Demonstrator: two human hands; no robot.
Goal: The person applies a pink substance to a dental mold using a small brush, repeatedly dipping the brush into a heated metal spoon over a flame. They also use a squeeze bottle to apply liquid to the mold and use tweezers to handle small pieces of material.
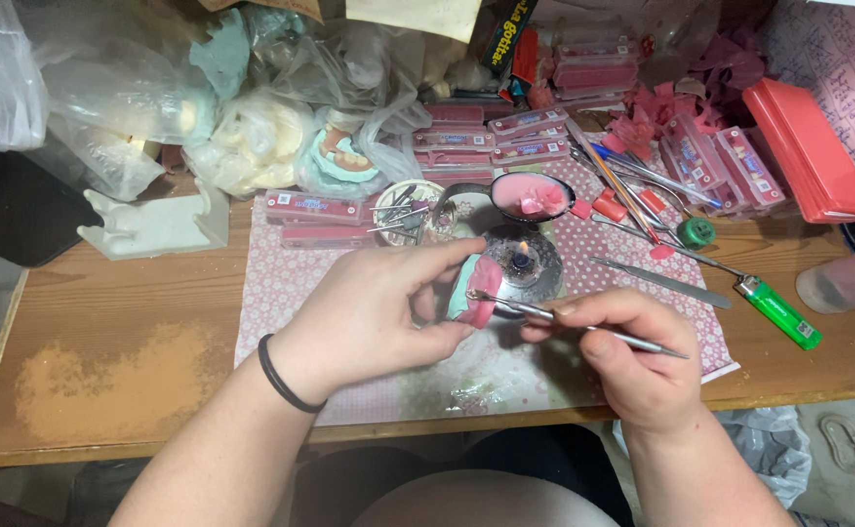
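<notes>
We see the left hand [374,312] with its fingers [447,256] curled tight around a pink and pale-green dental cast [474,290], held up just above the patterned mat [291,283] on the wooden tabletop [115,322]. The right hand [632,342] has its fingers [569,310] pinched shut on a slim metal wax tool [583,327], whose tip touches the cast's pink rim. Just behind the cast a small metal burner [525,263] shows a flame, with a spoon of pink wax [535,197] beyond it and a green lighter [778,312] lying to the right.
</notes>
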